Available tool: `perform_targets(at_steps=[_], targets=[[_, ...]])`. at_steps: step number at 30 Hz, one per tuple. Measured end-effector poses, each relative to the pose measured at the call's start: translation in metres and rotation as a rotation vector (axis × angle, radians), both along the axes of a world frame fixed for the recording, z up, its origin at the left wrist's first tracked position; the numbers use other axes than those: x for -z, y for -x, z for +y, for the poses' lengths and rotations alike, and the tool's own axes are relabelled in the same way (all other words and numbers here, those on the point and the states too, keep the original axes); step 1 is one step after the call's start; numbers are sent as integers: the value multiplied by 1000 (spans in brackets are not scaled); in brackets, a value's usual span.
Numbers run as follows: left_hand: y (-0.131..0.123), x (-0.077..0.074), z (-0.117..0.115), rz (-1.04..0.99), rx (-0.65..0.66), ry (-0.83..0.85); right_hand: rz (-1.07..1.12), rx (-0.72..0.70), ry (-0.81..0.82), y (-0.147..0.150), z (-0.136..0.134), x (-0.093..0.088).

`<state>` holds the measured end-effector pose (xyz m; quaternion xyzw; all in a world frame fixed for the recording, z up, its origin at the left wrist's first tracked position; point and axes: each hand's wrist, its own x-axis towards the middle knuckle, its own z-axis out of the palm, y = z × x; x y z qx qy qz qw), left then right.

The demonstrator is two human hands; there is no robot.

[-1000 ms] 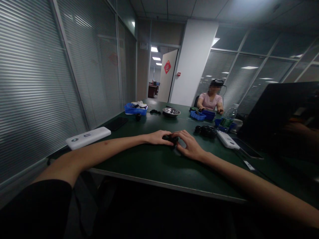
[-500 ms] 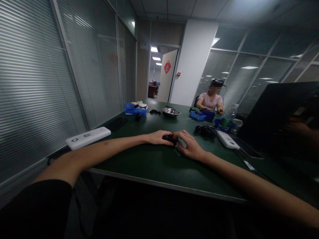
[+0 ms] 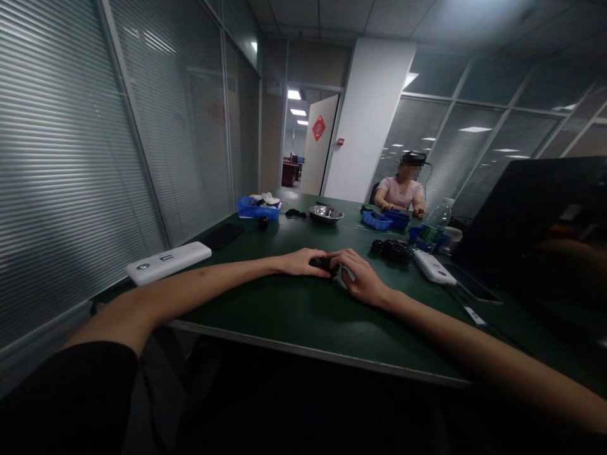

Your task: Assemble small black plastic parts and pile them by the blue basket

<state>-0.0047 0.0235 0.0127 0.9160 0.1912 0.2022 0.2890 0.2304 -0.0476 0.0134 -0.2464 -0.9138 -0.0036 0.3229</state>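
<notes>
Both my hands meet at the middle of the dark green table [image 3: 294,316]. My left hand [image 3: 298,262] and my right hand [image 3: 358,278] are curled round a small black object [image 3: 323,262] that rests on the table between them. Fingers of both hands close on it from either side. The object is too dark and too hidden to name more exactly.
A white power bank [image 3: 168,261] and a black phone [image 3: 222,236] lie at the left. Blue trays [image 3: 258,207], a steel bowl [image 3: 326,213], black parts [image 3: 393,249], a white device [image 3: 431,266], a bottle [image 3: 434,222] and a laptop [image 3: 531,215] stand around. Another person [image 3: 403,189] sits at the far end.
My right hand's fingers have drawn in slightly over the black object. Otherwise nothing has moved.
</notes>
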Motion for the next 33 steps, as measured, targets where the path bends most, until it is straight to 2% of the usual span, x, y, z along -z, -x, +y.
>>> perform_targets(at_steps=[3,9,20,33], targets=[[-1,1,1,-4,0,15,7,5,-13,-1,-2,-1],[-1,1,2,9,1,19,135,109,-106,-3,1,1],[0,0,2,12,-1,14,209,173,-135,-5,1,4],[0,1,2,17,-6,2,97,205,-143,-10,3,5]])
